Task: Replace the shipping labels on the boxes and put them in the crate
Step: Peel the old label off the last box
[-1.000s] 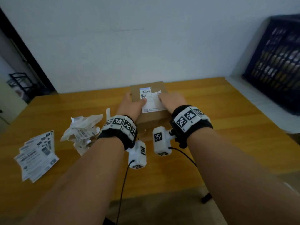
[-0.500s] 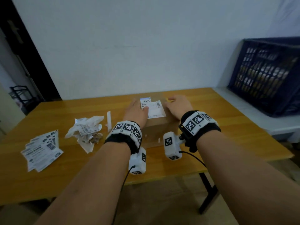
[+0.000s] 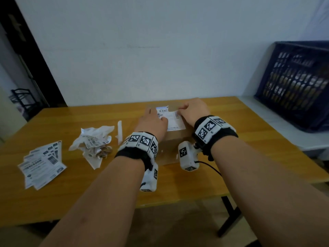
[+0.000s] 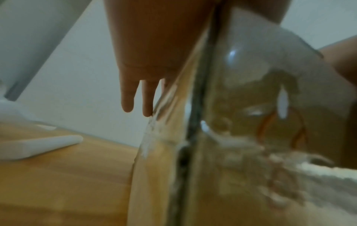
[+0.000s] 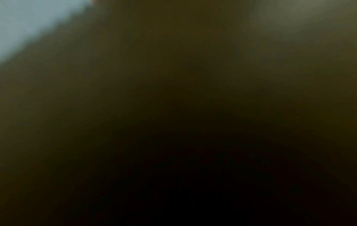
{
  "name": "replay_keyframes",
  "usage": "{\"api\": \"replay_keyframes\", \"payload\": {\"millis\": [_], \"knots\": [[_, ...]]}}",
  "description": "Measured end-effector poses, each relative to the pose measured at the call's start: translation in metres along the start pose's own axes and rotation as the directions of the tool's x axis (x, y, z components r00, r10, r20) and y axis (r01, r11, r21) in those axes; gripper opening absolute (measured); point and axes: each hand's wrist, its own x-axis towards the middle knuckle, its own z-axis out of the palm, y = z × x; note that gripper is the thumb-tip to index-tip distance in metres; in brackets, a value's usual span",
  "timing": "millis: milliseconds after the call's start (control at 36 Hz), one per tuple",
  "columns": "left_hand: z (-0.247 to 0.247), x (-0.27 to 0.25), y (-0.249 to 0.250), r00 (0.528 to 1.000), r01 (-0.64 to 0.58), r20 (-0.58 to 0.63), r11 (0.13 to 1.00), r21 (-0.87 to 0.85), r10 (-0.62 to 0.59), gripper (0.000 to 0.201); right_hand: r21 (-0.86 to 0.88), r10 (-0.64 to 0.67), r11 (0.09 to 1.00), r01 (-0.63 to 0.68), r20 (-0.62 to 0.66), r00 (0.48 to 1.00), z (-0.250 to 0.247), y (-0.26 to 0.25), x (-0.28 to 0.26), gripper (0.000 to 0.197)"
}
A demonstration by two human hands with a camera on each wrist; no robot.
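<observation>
- Box (image 3: pixel 175 138), brown cardboard, sits on the table (image 3: pixel 249 139) under both hands, a white label (image 3: pixel 173 120) across its top face.
- Left hand (image 3: pixel 152 122) lies flat on the label's left part, fingers straight, thumb pressing the paper; the left wrist view shows straight fingers (image 4: pixel 127 97) reaching past the box edge.
- Right hand (image 3: pixel 193 111) rests on the label's right edge with fingers bent at the knuckles; whether it pinches the paper or only presses cannot be told, and the right wrist view is dark.
- Likely step: smoothing the new label down. Uneven pressure could trap a crease or leave a corner lifted, and a sideways push could skew the label or slide the box.
- Just left of the left hand lies a white strip (image 3: pixel 119 131); beyond it, crumpled paper (image 3: pixel 92 141), then a fan of fresh labels (image 3: pixel 42 164).
- Crate (image 3: pixel 293 84), dark blue, stands well to the right of the right hand on a lower white surface; the carry there is not yet begun.
</observation>
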Motion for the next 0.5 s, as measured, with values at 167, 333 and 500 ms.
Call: {"api": "replay_keyframes", "payload": {"millis": [167, 333, 500], "knots": [[-0.002, 0.001, 0.001, 1.0, -0.007, -0.002, 1.0, 0.005, 0.007, 0.037, -0.047, 0.052, 0.997, -0.056, -0.096, 0.994, 0.013, -0.002, 0.012, 0.024], [0.004, 0.002, -0.001, 1.0, 0.001, -0.012, 0.998, -0.062, -0.002, 0.042, -0.226, -0.069, 0.973, 0.041, -0.119, 0.991, 0.022, -0.006, 0.01, 0.018], [0.005, 0.002, -0.003, 1.0, -0.017, -0.026, 0.998, -0.058, 0.016, 0.034, -0.373, -0.165, 0.92, 0.117, -0.1, 0.981, 0.027, -0.004, 0.011, 0.021]]}}
